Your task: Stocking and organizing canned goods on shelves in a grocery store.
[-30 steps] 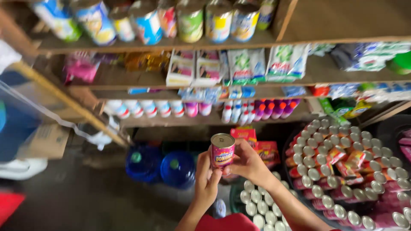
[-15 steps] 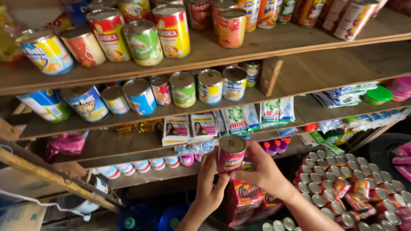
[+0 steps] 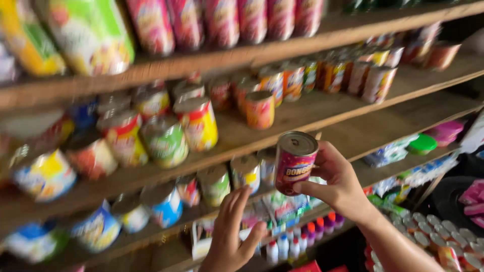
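Note:
My right hand [image 3: 339, 184] grips a magenta tin can [image 3: 294, 162] with a silver lid, holding it upright in front of a wooden shelf [image 3: 307, 113]. My left hand [image 3: 231, 233] is below and to the left of the can, fingers spread and holding nothing. Just above and left of the held can, an orange and red can [image 3: 259, 109] stands alone on the shelf board. A bare stretch of that board lies to the right of it.
Rows of colourful cans [image 3: 166, 138] fill the shelves at left and above [image 3: 227, 20]. More cans [image 3: 363, 75] stand at the back right. Small bottles [image 3: 302, 239] and packets line the lower shelves. A batch of silver-topped tins [image 3: 443, 234] lies at lower right.
The view has swung upward along the shelves. My right hand has raised the can higher, and my left hand has come off it and dropped below.

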